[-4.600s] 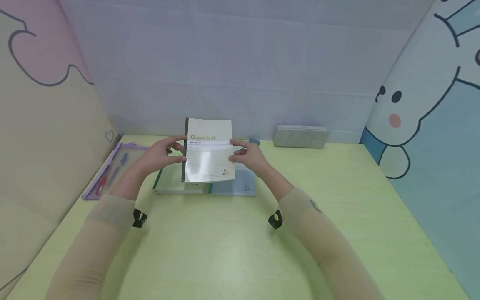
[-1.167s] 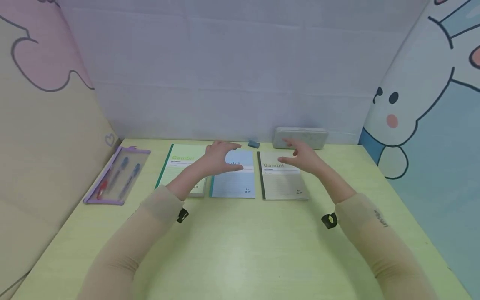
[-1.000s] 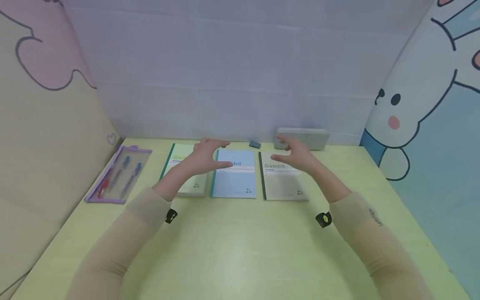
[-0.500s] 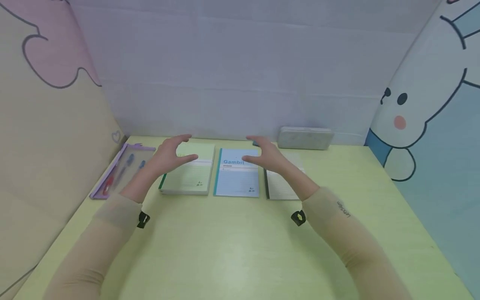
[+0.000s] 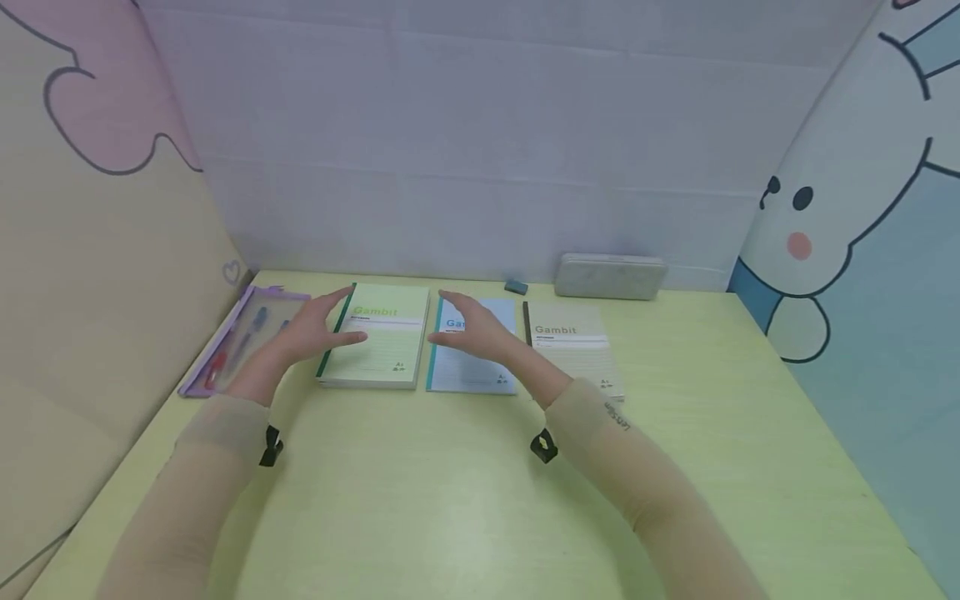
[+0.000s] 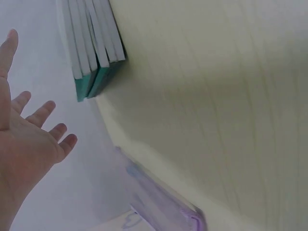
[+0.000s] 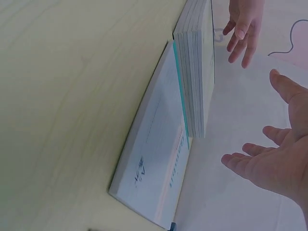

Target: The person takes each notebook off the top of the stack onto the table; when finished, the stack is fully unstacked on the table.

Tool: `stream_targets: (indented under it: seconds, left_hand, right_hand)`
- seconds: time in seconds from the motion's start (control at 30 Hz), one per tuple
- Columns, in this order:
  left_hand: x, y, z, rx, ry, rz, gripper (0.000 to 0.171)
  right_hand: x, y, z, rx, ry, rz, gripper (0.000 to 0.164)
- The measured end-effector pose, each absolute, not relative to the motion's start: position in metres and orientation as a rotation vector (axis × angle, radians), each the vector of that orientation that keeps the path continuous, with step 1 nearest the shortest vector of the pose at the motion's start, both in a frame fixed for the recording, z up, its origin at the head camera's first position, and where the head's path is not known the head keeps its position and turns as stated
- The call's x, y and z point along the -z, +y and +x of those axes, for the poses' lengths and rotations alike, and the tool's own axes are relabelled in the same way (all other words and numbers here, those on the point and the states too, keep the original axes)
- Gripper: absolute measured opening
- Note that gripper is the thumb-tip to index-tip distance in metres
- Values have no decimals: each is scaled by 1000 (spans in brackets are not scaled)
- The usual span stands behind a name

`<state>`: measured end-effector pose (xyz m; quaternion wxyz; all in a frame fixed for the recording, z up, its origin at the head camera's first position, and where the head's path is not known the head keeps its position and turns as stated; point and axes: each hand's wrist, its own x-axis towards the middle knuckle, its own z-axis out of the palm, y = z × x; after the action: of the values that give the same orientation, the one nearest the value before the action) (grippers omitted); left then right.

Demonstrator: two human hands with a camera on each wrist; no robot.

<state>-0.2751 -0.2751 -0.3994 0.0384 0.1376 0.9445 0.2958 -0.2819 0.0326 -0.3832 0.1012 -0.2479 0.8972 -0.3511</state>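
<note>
The left hand (image 5: pixel 315 327) is released, fingers extended and thumb held well apart from them, grasping nothing; the right hand (image 5: pixel 480 333) is spread the same way, likewise free of any load. Their palms face each other across the stack (image 5: pixel 382 354), which lies on the table (image 5: pixel 450 467) between them; in both wrist views neither hand touches it. The spacing looks matched to the stack's width, presumably because several notebooks piled flat and nearly flush are steadier with a hand at each side. Its green spines all sit at the left hand's side, so the top cover reads upright for the person. The blue notebook (image 5: pixel 472 375) lies below the right hand, and the grey notebook (image 5: pixel 573 333) to that hand's right, both flat with their spines turned the same way, perhaps so the covers can be told apart at a glance. Left of the left hand is the pouch (image 5: pixel 197 392), whose clear face shows pens, a red one (image 5: pixel 216 367) among them. Beyond the right hand sits a small blue block (image 5: pixel 516 287), and farther right the case (image 5: pixel 611 277) stands near the backdrop (image 5: pixel 420 125), probably tucked back to leave the front free.
</note>
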Motion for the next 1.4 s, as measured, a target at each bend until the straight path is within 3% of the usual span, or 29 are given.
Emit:
stream_targets:
  seconds: [0.53,0.8,1.4]
  left_hand:
    - [428,-299,-285,-828,2787,218,104]
    - [428,-297,-286,-847,2756,199,105]
    - [423,-291,-286,-918,2728,237,96]
  right_hand:
    - [427,-12,-281,1085,2509,-635,85]
    - [431,-18,-281,965,2556,-766,80]
    - [432,-14,-280,881,2633,-755,82]
